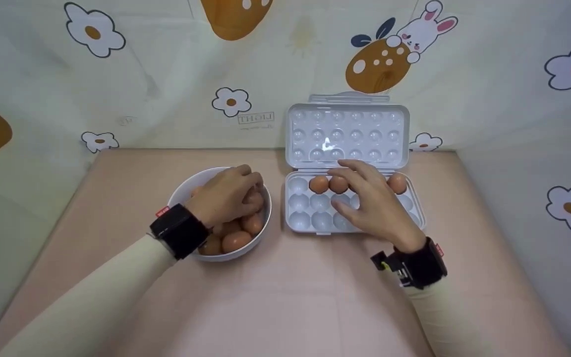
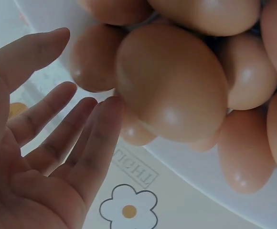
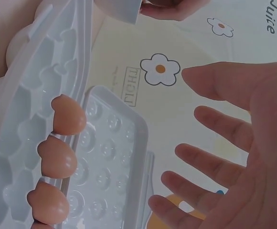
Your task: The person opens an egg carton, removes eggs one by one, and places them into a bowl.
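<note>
My left hand [image 1: 231,196] is down inside a white bowl [image 1: 176,193] of brown eggs. Its thumb stands apart from its fairly straight fingers in the left wrist view, and one fingertip is right at the side of a large egg [image 2: 172,83]. Over the white egg tray [image 1: 293,228] hovers my right hand [image 1: 377,208], fingers spread and nothing between them. Several eggs sit in the tray's back row, among them a left-end egg [image 1: 318,184] and a right-side egg [image 1: 397,183]. The right hand hides part of that row in the head view.
The tray's dimpled lid [image 1: 347,144] stands raised behind it, near the patterned backdrop [image 1: 166,74]. Bowl and tray stand side by side on a pinkish table [image 1: 285,297]. Bare cups [image 1: 299,218] show in the tray's front rows.
</note>
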